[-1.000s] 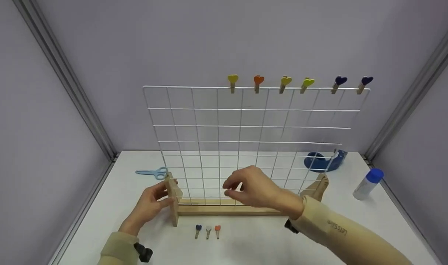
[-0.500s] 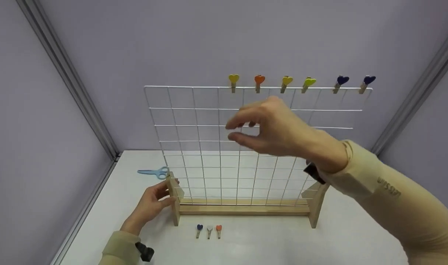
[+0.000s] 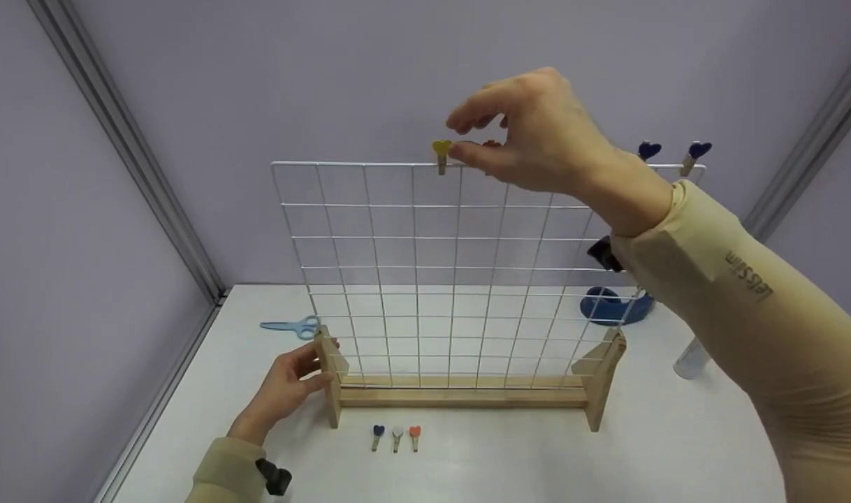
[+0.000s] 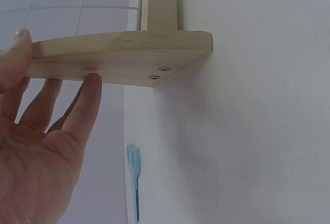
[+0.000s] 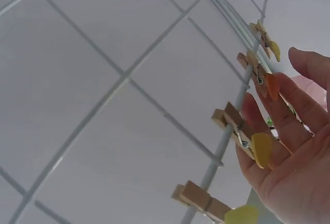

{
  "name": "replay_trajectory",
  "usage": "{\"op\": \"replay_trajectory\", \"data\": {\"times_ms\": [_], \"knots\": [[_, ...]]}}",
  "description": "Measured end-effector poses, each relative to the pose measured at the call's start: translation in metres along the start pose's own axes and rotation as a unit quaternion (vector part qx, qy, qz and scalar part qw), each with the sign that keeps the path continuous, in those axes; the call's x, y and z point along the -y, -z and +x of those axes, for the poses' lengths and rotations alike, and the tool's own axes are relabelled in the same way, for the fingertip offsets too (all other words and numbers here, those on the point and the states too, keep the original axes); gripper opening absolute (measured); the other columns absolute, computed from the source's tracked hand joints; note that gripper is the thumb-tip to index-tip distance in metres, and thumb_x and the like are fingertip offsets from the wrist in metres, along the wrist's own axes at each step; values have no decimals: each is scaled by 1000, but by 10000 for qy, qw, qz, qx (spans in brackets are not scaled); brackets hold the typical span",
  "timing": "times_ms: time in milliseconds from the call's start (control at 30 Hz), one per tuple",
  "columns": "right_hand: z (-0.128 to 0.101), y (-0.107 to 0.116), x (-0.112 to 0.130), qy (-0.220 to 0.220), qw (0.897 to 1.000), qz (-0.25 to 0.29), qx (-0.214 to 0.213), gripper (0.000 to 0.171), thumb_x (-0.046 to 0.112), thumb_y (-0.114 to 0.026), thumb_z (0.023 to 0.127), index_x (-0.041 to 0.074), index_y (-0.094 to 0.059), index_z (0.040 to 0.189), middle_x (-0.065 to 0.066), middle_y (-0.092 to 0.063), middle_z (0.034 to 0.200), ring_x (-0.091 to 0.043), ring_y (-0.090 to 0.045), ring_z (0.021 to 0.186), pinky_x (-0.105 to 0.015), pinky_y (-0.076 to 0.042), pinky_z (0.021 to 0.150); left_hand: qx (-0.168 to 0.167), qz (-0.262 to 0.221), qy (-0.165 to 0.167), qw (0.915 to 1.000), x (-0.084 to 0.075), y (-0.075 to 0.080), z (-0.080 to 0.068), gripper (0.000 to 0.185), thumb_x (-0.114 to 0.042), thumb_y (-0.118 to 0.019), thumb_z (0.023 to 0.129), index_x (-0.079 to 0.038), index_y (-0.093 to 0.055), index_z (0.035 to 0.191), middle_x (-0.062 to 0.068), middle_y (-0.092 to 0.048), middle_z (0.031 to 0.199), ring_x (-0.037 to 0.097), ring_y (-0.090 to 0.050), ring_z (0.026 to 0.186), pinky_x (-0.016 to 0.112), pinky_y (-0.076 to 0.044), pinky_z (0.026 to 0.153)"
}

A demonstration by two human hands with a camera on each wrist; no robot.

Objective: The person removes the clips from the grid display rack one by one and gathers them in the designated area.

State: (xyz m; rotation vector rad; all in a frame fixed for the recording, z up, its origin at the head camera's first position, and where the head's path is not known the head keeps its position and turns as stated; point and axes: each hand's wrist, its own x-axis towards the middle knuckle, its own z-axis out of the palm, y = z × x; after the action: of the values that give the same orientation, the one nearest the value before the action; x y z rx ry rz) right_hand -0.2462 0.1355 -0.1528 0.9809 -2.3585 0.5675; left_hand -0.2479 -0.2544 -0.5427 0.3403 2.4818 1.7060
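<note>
White tabletop (image 3: 509,468), wood-based wire rack (image 3: 455,267)

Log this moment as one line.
Left hand: holds wooden stand | Right hand: beside leftmost yellow clip, not gripping | Grid: upright | Three clips: on table

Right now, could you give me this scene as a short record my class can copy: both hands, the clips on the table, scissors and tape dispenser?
left hand: holds the left wooden support
right hand: beside the leftmost yellow clip, gripping nothing
table clips: navy clip, white clip, orange clip, in a row
scissors: light blue, left of the wire rack
tape dispenser: blue, partly hidden by the right sleeve
</note>
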Motion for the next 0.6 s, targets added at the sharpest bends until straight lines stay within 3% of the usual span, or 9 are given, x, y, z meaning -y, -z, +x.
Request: {"op": "replay_trajectory", "data": {"times_ms": [200,400,600], "knots": [[9,-5,-1,-486,9974,192,505,13,18,-79,105,16,-91,107,-5,-90,103,-19,-83,94,-7,-56,76,135,-31,-152,9998,2,1,0,61,1,-73,105,-6,-57,163,23,-57,169,49,-57,155,46,-60,122],[11,-8,3,-497,9970,316,500,16,15,-77,106,16,-92,101,-4,-89,98,-15,-81,84,-8,-57,71,180,-60,-196,9996,4,2,1,60,0,-73,105,-6,-57,163,27,-56,169,50,-57,155,45,-60,121],[12,-8,3,-757,9943,538,532,14,15,-79,103,18,-93,101,-3,-89,96,0,-77,75,-11,-61,68,134,-11,-157,9998,4,2,1,61,0,-73,105,-6,-57,163,23,-56,170,50,-55,157,48,-59,123]]}}
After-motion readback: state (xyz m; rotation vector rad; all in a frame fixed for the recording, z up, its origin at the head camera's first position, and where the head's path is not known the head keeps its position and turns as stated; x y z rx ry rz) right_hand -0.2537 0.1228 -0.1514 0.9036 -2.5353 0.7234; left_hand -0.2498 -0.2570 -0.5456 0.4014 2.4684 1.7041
